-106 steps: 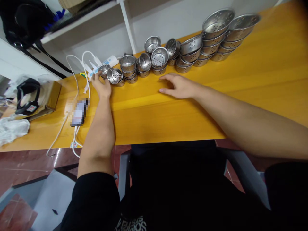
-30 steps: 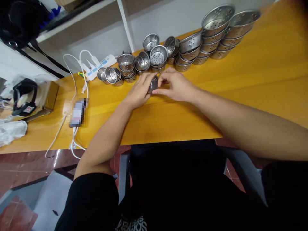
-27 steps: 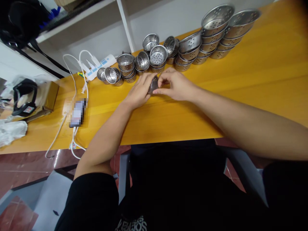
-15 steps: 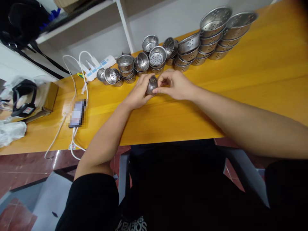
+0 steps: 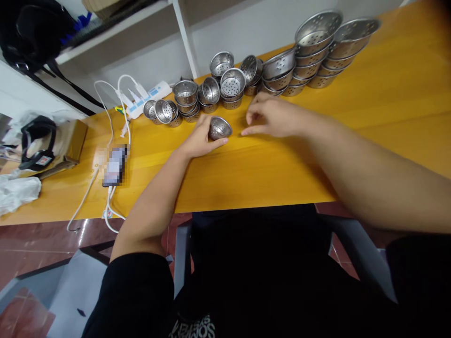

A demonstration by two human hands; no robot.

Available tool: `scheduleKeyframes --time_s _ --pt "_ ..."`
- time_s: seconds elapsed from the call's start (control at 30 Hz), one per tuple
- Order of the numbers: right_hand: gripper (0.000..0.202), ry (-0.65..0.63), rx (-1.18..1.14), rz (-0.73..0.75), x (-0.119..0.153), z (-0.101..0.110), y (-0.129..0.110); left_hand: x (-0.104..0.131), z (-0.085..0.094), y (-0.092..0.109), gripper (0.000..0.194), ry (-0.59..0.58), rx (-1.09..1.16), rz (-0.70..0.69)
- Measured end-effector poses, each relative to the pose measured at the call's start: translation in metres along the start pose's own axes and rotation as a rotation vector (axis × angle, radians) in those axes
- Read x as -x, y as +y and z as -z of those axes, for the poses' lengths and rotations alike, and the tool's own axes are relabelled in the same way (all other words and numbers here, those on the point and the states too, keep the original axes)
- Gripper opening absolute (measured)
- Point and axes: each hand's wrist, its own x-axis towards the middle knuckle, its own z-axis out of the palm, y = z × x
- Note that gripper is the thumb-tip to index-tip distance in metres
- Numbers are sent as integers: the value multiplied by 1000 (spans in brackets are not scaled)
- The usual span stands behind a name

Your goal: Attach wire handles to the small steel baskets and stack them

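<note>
My left hand (image 5: 200,140) holds a small perforated metal cup (image 5: 220,127) just above or on the wooden table; the cup is tilted, its open mouth turned up and to the right. My right hand (image 5: 266,116) is off to the cup's right, thumb and fingers apart, with nothing visible in it. Behind both hands stands a row of similar perforated cups in stacks. The nearest ones are a short stack (image 5: 231,87) with a bright holed base and a tilted cup (image 5: 209,91) beside it.
Taller stacks of larger perforated bowls (image 5: 317,35) stand at the back right. To the left lie a phone (image 5: 115,165) with a white cable, a power strip (image 5: 150,98) with plugs, and a cardboard box (image 5: 72,145) with headphones (image 5: 37,143). The table (image 5: 239,183) ends close to my body.
My right hand has let go of the cup and moved right, its fingers opening. The cup in my left hand has turned, so its mouth now shows.
</note>
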Motion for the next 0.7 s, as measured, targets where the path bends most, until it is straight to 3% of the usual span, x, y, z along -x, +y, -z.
scheduleKeyframes --time_s 0.1,0.33,0.57,0.7 --pt "32 -214 208 -68 4 21 6 4 6 0 102 13 43 -2" --pt "32 -407 436 -356 15 47 -12 10 18 0 102 9 46 33" --pt "36 -459 491 -387 15 50 -6 13 28 7 101 26 -44 55" --pt "23 -357 490 -382 13 47 3 12 41 20 79 143 -107 -17"
